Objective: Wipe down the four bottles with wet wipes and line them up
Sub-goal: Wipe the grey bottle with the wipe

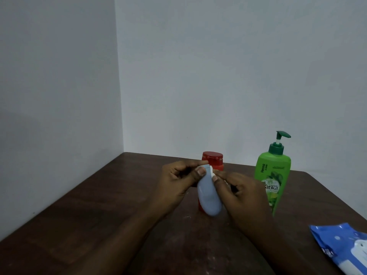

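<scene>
blue bottle held above surface, in front of red bottle. my left hand fingers pinch its cap end; my right hand fingers press wet wipe against it. likely light, stiff, slick when wet: grip body sides.

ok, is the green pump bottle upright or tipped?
Upright. The green pump bottle stands base-down on the table, pump head on top.
</scene>
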Motion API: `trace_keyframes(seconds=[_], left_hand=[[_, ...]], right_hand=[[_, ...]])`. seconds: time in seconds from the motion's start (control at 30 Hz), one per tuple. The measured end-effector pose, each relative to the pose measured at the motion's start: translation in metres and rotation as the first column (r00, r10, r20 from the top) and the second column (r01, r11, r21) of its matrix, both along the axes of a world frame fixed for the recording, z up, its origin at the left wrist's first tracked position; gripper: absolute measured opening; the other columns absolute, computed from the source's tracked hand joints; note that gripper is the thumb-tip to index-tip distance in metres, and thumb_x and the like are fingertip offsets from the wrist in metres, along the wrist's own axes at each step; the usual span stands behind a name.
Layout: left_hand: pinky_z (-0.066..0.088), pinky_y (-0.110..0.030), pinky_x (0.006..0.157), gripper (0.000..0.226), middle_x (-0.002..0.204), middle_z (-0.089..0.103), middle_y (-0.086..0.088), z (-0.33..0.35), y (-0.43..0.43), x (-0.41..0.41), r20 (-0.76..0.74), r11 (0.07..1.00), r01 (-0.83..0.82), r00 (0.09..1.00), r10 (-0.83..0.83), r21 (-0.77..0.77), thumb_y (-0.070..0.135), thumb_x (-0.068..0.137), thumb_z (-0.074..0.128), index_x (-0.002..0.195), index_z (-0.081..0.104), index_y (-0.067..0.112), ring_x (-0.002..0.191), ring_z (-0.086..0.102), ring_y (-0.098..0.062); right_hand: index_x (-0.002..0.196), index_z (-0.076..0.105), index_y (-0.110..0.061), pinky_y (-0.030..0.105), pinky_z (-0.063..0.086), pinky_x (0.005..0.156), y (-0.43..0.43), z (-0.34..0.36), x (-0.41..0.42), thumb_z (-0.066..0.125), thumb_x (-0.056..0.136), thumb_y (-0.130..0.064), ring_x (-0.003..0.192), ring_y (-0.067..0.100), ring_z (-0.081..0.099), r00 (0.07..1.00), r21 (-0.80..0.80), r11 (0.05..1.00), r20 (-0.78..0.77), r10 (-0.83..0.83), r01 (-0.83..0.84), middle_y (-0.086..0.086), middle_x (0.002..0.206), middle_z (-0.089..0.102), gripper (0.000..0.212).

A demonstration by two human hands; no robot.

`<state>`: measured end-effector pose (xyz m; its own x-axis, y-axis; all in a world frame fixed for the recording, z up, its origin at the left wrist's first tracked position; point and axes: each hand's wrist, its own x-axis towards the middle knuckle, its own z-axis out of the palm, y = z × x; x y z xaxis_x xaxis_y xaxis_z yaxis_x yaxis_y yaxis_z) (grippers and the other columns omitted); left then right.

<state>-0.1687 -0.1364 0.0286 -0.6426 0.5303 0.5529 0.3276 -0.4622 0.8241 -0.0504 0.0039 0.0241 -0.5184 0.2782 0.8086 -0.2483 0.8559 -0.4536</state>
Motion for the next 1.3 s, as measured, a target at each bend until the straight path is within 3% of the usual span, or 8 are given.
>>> trace_keyframes(seconds=[0.1,0.27,0.6,0.73,0.83,0.97,1.07,1.3], left_hand=[[0.061,-0.029,0.079,0.03,0.106,0.08,-0.01,0.0,-0.002,0.001,-0.011,0.999,0.029,0.999,-0.03,-0.035,0.013,0.086,0.072,0.114,0.076,0.004,0.1,0.077,-0.026],[0.062,-0.039,0.089,0.036,0.11,0.079,-0.009,0.0,-0.004,0.003,-0.1,0.985,0.071,0.991,-0.087,-0.156,0.0,0.082,0.081,0.117,0.076,0.005,0.104,0.076,-0.027],[0.061,-0.029,0.083,0.033,0.111,0.079,-0.006,0.009,-0.011,-0.01,0.034,1.0,-0.022,0.999,0.021,0.019,0.007,0.081,0.076,0.114,0.076,0.011,0.107,0.075,-0.024],[0.061,-0.034,0.086,0.039,0.118,0.076,-0.016,0.013,-0.014,-0.019,0.111,0.996,0.062,0.991,-0.069,0.063,0.005,0.081,0.073,0.118,0.067,-0.003,0.115,0.071,-0.031],[0.061,-0.035,0.086,0.038,0.119,0.075,-0.018,0.014,-0.017,-0.02,0.146,0.987,0.15,0.977,-0.157,0.061,0.001,0.081,0.071,0.116,0.059,-0.009,0.115,0.071,-0.03],[0.063,-0.038,0.083,0.025,0.113,0.076,-0.02,0.009,-0.012,-0.014,0.11,0.993,0.115,0.987,-0.114,0.002,-0.005,0.079,0.074,0.099,0.06,-0.004,0.108,0.073,-0.032],[0.063,-0.036,0.079,0.021,0.107,0.077,-0.014,0.007,-0.01,-0.01,0.04,0.997,0.065,0.997,-0.063,-0.048,-0.007,0.079,0.076,0.093,0.064,0.002,0.105,0.074,-0.03],[0.057,-0.043,0.1,0.022,0.129,0.068,-0.025,0.007,-0.016,-0.019,0.069,0.96,0.28,0.958,-0.279,-0.012,-0.005,0.083,0.069,0.102,0.059,0.002,0.125,0.065,-0.037]], right_hand=[[0.085,0.08,-0.019,0.038,0.052,0.059,0.001,0.001,0.0,0.063,0.099,-0.019,0.068,0.009,0.069,0.998,-0.087,0.996,0.058,0.006,-0.001,-0.004,0.075,0.075,0.021],[0.093,0.08,-0.03,0.018,0.051,0.057,0.002,0.002,0.001,0.066,0.098,-0.014,0.069,-0.001,0.069,0.998,-0.164,0.986,0.053,0.015,-0.007,-0.016,0.074,0.074,0.022],[0.09,0.081,-0.013,0.04,0.055,0.06,0.006,0.008,0.002,0.065,0.098,-0.026,0.072,0.021,0.071,0.972,-0.233,0.96,0.136,0.192,-0.157,0.007,0.08,0.076,0.022],[0.081,0.078,0.003,0.019,0.044,0.044,0.001,0.017,0.008,0.061,0.098,-0.005,0.05,0.01,0.063,0.879,-0.678,0.691,0.139,0.455,-0.251,0.014,0.065,0.072,0.025],[0.089,0.076,0.01,0.03,0.058,0.053,-0.002,0.016,0.007,0.065,0.09,-0.006,0.067,0.033,0.073,0.807,-0.86,0.429,0.036,0.59,-0.276,0.033,0.086,0.073,0.02],[0.094,0.08,-0.001,0.031,0.058,0.052,-0.002,0.011,0.004,0.063,0.097,-0.011,0.07,0.029,0.075,0.891,-0.77,0.573,0.014,0.453,-0.28,0.019,0.088,0.078,0.02],[0.102,0.082,-0.014,0.042,0.062,0.079,-0.003,0.007,0.001,0.063,0.098,-0.014,0.092,0.028,0.077,0.937,-0.62,0.735,-0.003,0.35,-0.276,0.006,0.097,0.081,0.02],[0.103,0.075,0.01,0.053,0.054,0.092,-0.003,0.012,0.001,0.062,0.091,-0.008,0.099,0.044,0.067,0.817,-0.885,0.349,-0.06,0.573,-0.309,0.035,0.112,0.07,0.025]])
